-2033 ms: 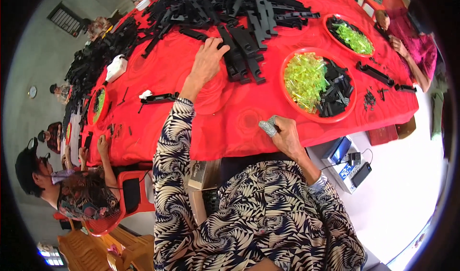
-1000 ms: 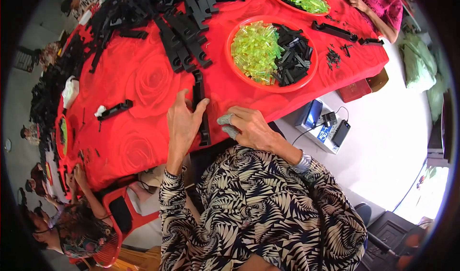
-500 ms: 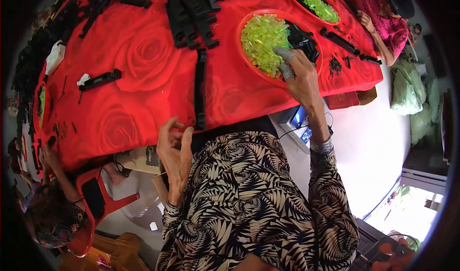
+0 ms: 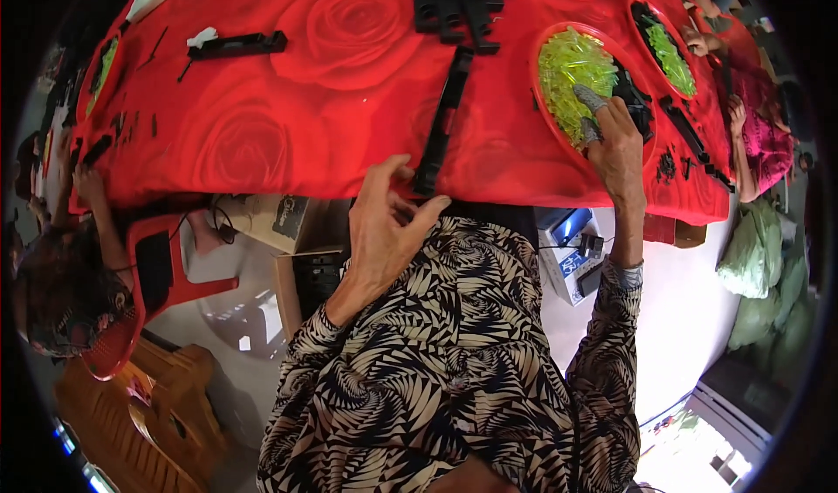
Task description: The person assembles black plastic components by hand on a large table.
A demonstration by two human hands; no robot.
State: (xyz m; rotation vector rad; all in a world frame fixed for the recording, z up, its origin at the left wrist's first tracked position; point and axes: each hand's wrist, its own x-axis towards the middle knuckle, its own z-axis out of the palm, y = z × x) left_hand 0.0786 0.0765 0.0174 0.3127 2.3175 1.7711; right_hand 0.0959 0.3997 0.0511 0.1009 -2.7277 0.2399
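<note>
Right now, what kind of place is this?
Perhaps an assembly workroom: black parts lie on a red tablecloth, a red bowl holds yellow-green pieces, and other people are nearby.

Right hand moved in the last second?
Yes: the right hand went forward and rightward relative to the red tray. It was short of the near rim; now its wrapped fingers reach over the yellow-green pieces inside.

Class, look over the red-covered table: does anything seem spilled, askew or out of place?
Small dark bits lie loose on the red cloth, right of the large bowl rather than inside it, so they might be spilled. Nothing looks plainly damaged.
</note>
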